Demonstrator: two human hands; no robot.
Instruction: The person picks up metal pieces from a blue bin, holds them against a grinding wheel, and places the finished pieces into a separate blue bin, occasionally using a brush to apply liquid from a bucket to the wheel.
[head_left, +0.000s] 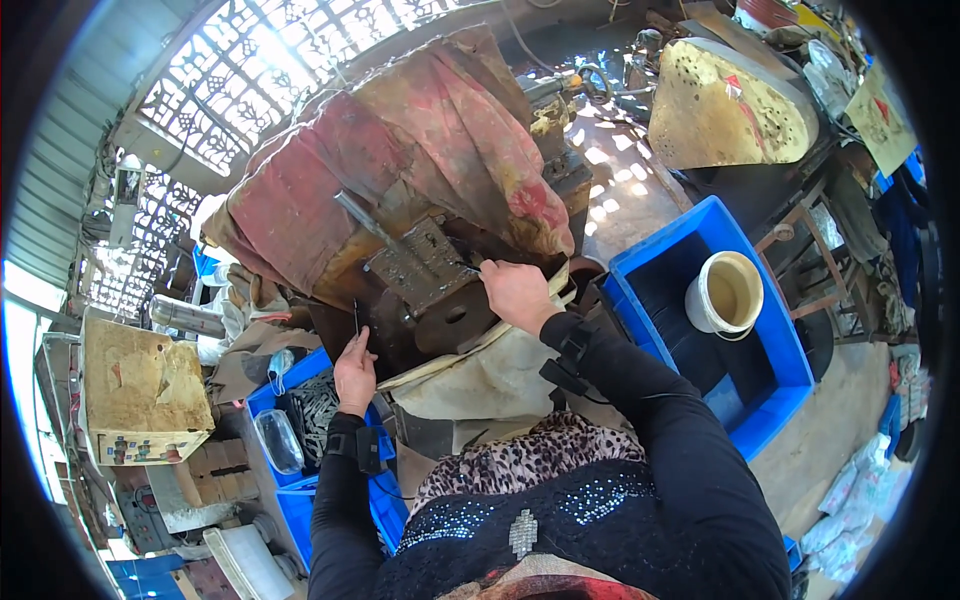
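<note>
A thin, slender metal piece (356, 318) points up from the pinched fingers of my left hand (354, 378), left of the machine. My right hand (517, 296) is closed at the right side of a dark, greasy metal block (428, 268). A small dark tip shows at its fingertips, too small to name. A metal rod (366, 220) slants up from the block. Below the block is a round dark disc (455, 318) with a hole. A stained red and tan cloth (400, 140) drapes over the machine behind, and pale cloth (465, 375) hangs along its front.
To the right a blue crate (655, 250) holds a white bucket (724, 292). At lower left, a blue bin (262, 400) contains many thin metal pieces (318, 412) and a clear plastic container (279, 442). A worn control box (145, 390) stands far left. A yellowish, spotted panel (715, 110) is at upper right.
</note>
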